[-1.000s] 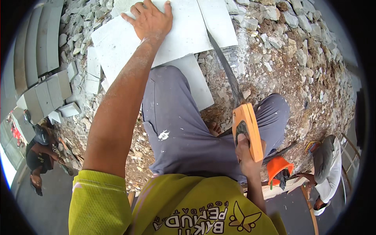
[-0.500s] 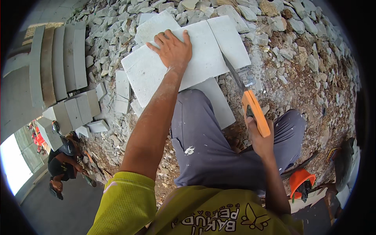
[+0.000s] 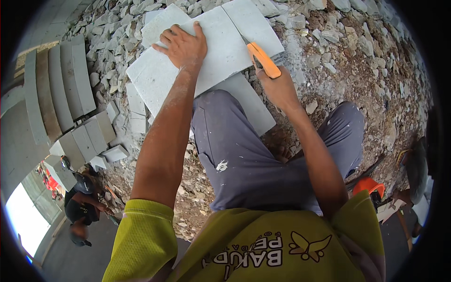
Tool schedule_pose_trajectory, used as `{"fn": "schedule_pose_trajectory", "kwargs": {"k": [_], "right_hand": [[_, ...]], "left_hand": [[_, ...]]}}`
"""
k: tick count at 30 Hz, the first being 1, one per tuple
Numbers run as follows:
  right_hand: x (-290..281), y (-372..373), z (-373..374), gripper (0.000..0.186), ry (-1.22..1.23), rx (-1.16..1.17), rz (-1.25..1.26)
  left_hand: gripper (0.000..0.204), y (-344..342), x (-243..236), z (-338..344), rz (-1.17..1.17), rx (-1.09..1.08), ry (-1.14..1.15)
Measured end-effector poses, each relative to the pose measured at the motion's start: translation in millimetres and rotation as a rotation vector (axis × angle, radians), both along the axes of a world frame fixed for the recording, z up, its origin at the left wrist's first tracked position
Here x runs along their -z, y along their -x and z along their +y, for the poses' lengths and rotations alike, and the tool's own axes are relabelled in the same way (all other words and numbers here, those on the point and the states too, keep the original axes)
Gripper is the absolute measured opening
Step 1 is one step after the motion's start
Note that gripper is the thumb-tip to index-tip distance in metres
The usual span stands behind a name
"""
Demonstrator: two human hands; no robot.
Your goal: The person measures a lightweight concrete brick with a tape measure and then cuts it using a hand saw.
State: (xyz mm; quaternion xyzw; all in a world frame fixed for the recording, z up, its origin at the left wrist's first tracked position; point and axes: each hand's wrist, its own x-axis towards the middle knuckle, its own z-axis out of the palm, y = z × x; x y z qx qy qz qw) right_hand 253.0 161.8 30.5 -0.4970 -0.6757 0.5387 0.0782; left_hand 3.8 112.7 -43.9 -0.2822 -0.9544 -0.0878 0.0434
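Observation:
My left hand (image 3: 183,46) lies with fingers spread on a large white slab (image 3: 224,56), left of a straight cut through it. My right hand (image 3: 278,88) grips the orange handle (image 3: 264,60) of a handsaw, whose dark blade sits in the cut, mostly hidden under handle and slab. A narrower strip (image 3: 255,27) of white board lies right of the cut. Another pale slab (image 3: 249,103) lies beneath, beside my bent knee (image 3: 217,117). A further white piece (image 3: 156,26) lies behind my left hand.
Rubble (image 3: 357,66) surrounds the slabs. Grey blocks (image 3: 63,87) are stacked at left. A co-worker (image 3: 80,207) is at lower left, near a red thing (image 3: 51,181). At right are an orange helmet-like object (image 3: 369,187) and part of another person (image 3: 416,171), cut off at the rim.
My right hand has pushed the saw forward and up along the cut, so less blade shows. My left hand stays on the slab. The view has shifted between frames.

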Motion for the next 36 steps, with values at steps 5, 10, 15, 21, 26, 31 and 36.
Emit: {"fn": "schedule_pose_trajectory", "kwargs": {"k": [5, 10, 15, 21, 26, 31, 36], "right_hand": [[-89, -95, -83, 0.033, 0.215, 0.049, 0.075], [7, -35, -41, 0.039, -0.353, 0.037, 0.115], [-27, -39, -63, 0.034, 0.116, 0.026, 0.046], [-32, -67, -62, 0.033, 0.146, 0.027, 0.095], [-22, -43, -52, 0.037, 0.105, 0.000, 0.017], [-71, -95, -82, 0.033, 0.238, 0.063, 0.087], [-2, -9, -26, 0.041, 0.077, 0.030, -0.026]], "left_hand": [[0.068, 29, 8, -44, 0.180, -0.022, 0.026], [0.072, 11, 7, -8, 0.160, 0.039, -0.042], [0.076, 17, -2, -31, 0.071, -0.023, 0.056], [0.065, 8, -12, -18, 0.166, -0.061, 0.008], [0.063, 9, -8, -20, 0.095, -0.038, 0.010], [0.063, 11, -10, -26, 0.157, -0.059, 0.040], [0.064, -3, -14, -5, 0.129, -0.042, 0.025]]}}
